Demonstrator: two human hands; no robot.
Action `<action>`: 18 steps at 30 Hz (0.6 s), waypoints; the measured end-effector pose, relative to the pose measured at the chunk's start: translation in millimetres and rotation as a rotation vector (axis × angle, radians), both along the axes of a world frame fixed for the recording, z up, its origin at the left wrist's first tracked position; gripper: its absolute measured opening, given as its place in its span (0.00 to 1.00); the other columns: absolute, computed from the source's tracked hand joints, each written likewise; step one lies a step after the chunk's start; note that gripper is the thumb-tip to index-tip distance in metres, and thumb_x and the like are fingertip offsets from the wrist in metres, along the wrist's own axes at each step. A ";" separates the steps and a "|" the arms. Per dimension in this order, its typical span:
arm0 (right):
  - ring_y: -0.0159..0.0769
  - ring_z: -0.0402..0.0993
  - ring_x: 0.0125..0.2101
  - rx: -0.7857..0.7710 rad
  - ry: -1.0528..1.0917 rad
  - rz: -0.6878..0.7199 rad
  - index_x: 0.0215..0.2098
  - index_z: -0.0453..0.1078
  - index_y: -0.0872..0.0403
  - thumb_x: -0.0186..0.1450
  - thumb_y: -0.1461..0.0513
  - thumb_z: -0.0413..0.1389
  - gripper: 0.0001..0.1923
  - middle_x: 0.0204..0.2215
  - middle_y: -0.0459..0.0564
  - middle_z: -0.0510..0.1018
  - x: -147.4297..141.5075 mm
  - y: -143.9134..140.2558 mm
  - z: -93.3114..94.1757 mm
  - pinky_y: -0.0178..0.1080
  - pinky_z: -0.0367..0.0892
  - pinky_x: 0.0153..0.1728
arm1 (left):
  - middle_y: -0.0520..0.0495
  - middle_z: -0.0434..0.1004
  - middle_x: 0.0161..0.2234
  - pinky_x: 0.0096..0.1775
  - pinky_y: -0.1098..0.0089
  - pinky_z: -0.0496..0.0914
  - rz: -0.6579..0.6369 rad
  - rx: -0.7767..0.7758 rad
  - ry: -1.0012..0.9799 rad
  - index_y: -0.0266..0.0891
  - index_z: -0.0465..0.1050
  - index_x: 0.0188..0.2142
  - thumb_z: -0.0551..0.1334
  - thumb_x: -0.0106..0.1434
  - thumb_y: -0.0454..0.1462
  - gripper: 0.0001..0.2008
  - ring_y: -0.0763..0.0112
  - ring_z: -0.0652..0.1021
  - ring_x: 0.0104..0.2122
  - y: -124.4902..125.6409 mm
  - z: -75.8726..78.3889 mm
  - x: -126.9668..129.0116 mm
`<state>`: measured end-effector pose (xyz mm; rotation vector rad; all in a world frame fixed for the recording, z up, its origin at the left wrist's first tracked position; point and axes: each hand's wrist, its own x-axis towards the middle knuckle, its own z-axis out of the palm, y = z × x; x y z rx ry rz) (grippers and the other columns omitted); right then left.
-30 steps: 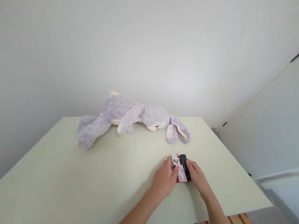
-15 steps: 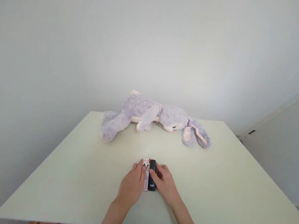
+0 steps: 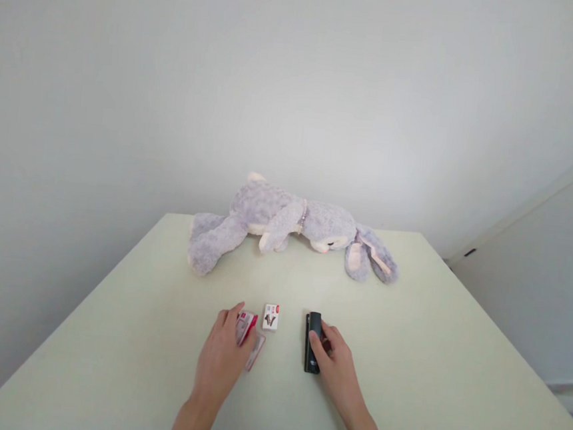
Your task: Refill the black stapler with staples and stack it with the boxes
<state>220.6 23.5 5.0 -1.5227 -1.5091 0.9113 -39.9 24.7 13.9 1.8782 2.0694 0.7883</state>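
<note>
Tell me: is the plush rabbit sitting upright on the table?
No, the plush rabbit lies stretched on its side along the far edge of the table, its ears trailing to the right.

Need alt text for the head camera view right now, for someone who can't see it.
Two bare hands rest on a pale table: the left hand on red-and-white cards, the right hand touching a black stapler-like device. A small white box lies between them, and a grey plush rabbit lies behind.
</note>
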 end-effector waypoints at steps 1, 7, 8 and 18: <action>0.40 0.74 0.32 -0.001 0.002 -0.002 0.56 0.75 0.52 0.74 0.47 0.51 0.23 0.36 0.49 0.77 0.1 -0.7 -0.4 0.40 0.70 0.34 | 0.43 0.71 0.52 0.51 0.58 0.74 0.001 0.009 0.008 0.45 0.63 0.64 0.59 0.71 0.43 0.24 0.58 0.78 0.49 10.0 -1.7 -3.3; 0.41 0.74 0.32 0.006 0.013 -0.012 0.56 0.75 0.52 0.74 0.47 0.50 0.24 0.36 0.50 0.77 -1.4 -1.7 -0.9 0.40 0.72 0.34 | 0.42 0.70 0.51 0.53 0.56 0.72 -0.016 0.071 0.038 0.47 0.64 0.66 0.53 0.75 0.41 0.22 0.59 0.76 0.50 30.5 -7.5 -18.4; 0.41 0.75 0.32 0.006 0.016 -0.011 0.56 0.75 0.52 0.74 0.47 0.50 0.24 0.36 0.50 0.77 -1.2 -1.9 -1.1 0.41 0.72 0.34 | 0.42 0.70 0.51 0.53 0.55 0.72 -0.019 0.075 0.044 0.47 0.65 0.65 0.52 0.75 0.41 0.21 0.58 0.76 0.50 23.9 -7.8 -24.2; 0.41 0.74 0.32 0.009 -0.062 0.007 0.60 0.71 0.53 0.68 0.49 0.58 0.27 0.38 0.51 0.77 -0.1 2.4 -7.1 0.42 0.72 0.35 | 0.45 0.71 0.59 0.61 0.45 0.62 -0.053 0.107 0.252 0.55 0.71 0.62 0.52 0.73 0.34 0.23 0.55 0.70 0.58 -24.8 -20.8 -39.7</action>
